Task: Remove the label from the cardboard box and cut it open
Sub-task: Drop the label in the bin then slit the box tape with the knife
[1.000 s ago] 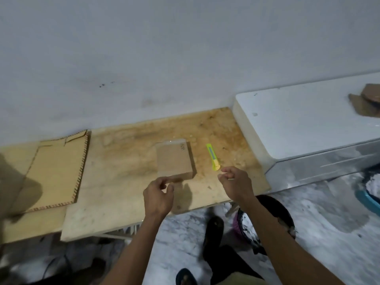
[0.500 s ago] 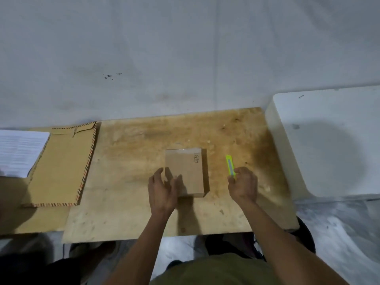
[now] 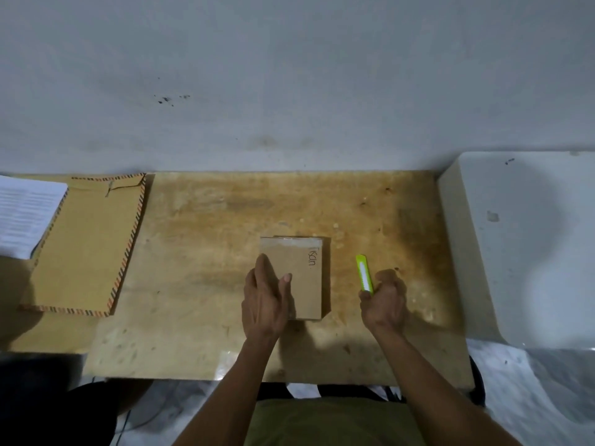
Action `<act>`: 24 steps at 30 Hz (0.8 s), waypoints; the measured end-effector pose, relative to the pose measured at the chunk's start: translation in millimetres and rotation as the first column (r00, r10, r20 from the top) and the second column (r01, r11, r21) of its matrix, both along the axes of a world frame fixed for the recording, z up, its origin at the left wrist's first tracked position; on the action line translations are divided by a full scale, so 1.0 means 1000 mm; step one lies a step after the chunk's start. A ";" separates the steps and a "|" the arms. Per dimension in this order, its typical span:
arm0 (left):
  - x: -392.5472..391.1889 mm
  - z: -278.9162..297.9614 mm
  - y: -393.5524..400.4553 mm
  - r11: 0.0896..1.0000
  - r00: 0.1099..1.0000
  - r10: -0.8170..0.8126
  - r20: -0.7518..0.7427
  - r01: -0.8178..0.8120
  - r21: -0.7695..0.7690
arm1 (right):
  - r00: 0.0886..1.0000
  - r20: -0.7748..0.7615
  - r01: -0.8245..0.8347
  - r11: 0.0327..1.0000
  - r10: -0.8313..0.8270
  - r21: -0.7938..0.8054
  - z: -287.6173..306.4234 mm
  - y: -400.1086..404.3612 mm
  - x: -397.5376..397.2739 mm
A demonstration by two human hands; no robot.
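Note:
A small brown cardboard box point(image 3: 304, 268) lies flat in the middle of the wooden tabletop point(image 3: 206, 252), with handwriting along its right side and a strip of clear tape at its far edge. My left hand point(image 3: 265, 299) rests flat on the box's near left part, fingers together. To the right of the box, a yellow-green utility knife point(image 3: 364, 273) points away from me. My right hand point(image 3: 383, 302) pinches its near end with curled fingers. I cannot tell whether the knife is lifted off the table.
A brown envelope point(image 3: 87, 246) with a striped border lies at the left, with a printed white sheet point(image 3: 25, 214) beside it. A white box-like surface point(image 3: 528, 239) stands at the table's right end. A grey wall point(image 3: 289, 75) runs behind.
The view has swung to look straight down at the table. My left hand has slid further onto the box. My right hand has reached the knife and closed on its near end.

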State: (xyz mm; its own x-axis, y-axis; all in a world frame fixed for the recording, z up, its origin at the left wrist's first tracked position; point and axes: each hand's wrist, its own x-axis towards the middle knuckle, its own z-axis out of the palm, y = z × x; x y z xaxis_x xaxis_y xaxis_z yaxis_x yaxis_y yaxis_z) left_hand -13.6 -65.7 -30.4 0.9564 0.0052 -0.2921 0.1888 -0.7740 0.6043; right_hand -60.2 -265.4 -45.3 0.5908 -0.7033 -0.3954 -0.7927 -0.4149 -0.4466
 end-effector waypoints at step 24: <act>-0.005 -0.007 -0.009 0.988 0.994 -0.015 0.110 -0.002 0.158 | 0.762 0.438 -0.648 0.543 0.477 0.535 0.091 0.002 0.117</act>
State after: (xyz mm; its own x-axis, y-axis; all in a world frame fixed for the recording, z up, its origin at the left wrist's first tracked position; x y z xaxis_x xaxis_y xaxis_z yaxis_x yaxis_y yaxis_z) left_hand -18.8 -74.7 -37.8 0.9829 0.0361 -0.1806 0.1221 -0.8620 0.4919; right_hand 56.5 -263.0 46.0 0.8988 0.1731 -0.4027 -0.3429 -0.2948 -0.8919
